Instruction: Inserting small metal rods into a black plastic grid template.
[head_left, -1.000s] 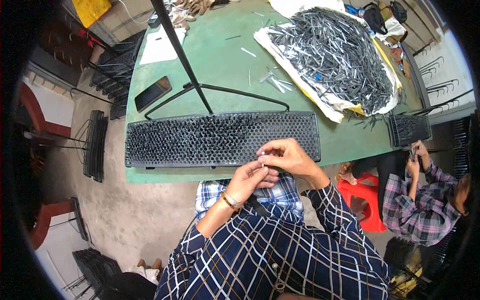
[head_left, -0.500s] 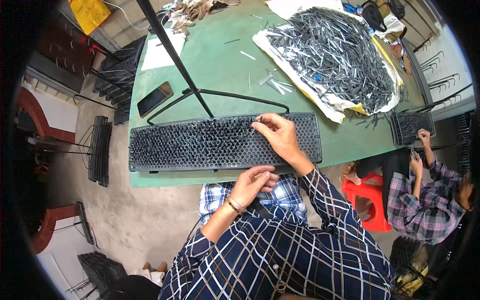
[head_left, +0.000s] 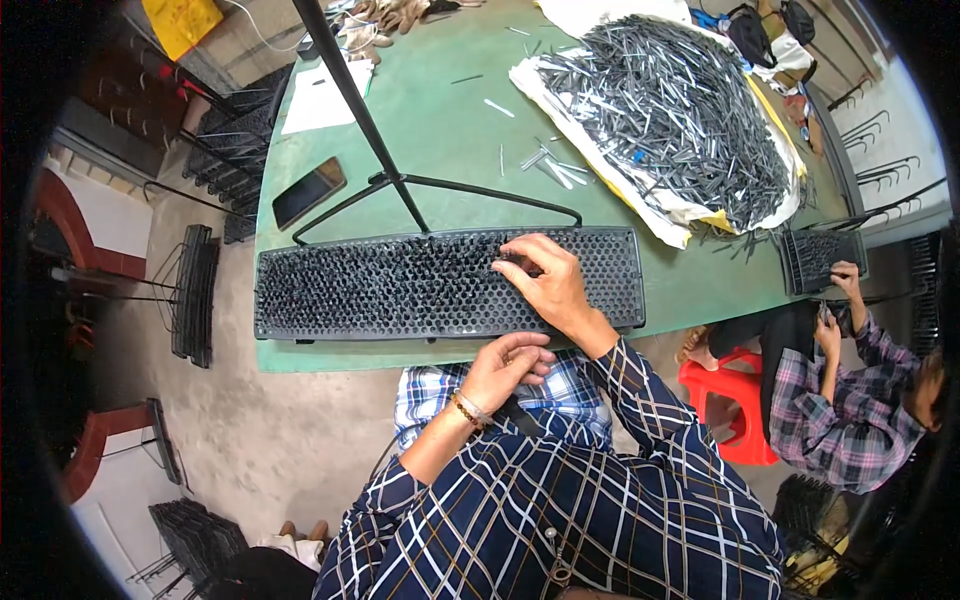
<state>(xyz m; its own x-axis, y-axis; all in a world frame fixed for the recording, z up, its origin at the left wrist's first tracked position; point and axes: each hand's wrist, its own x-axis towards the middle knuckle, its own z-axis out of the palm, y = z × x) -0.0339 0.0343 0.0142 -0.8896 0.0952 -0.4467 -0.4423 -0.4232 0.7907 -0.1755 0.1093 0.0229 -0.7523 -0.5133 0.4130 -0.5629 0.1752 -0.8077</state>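
Observation:
A long black perforated tray (head_left: 612, 285) lies along the near edge of the green table. Dark short pieces stand in its holes over the left and middle part; the right part shows bare round holes. Over the middle-right of the tray, my right hand (head_left: 552, 285) has thumb and forefinger bent together in a pinch. What they hold is too small to make out. My left hand (head_left: 500, 372) rests just in front of the tray's near edge, palm up with fingers curled in; its contents, if any, are hidden.
A white sack (head_left: 655, 215) heaped with dark strips (head_left: 690, 120) lies at the back right. A black metal stand (head_left: 375, 150) rises behind the tray, near a phone (head_left: 309, 193). At right, a co-worker (head_left: 850, 400) handles another black tray (head_left: 815, 255) beside a red stool (head_left: 740, 400).
My right hand has shifted slightly left and down over the tray, its fingertips lower among the holes. My left hand stays nearly where it was.

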